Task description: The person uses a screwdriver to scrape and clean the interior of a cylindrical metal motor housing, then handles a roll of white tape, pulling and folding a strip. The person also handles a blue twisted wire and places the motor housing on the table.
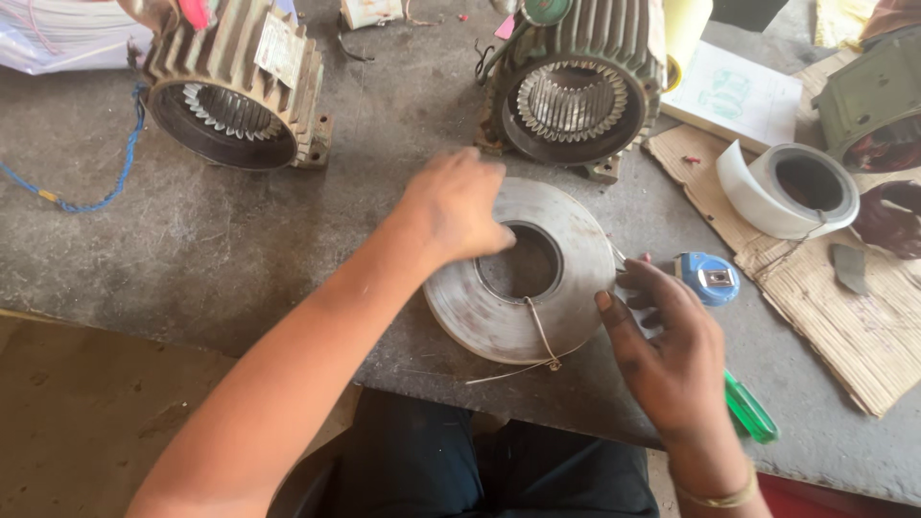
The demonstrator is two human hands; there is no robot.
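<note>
At table centre, left hand (459,203) rests fingers curled over the inner rim of a flat grey roll of tape-like strip (523,271), tied with a loop of string (543,338); right hand (662,341) presses its outer edge, fingers bent, seemingly pinching a loose end, hard to confirm. Judged step: steadying the roll to free the strip; next needs a firm hold on that end. Beyond: blue tape measure (710,278), green screwdriver (750,411) part hidden, two motor housings (576,86).
</note>
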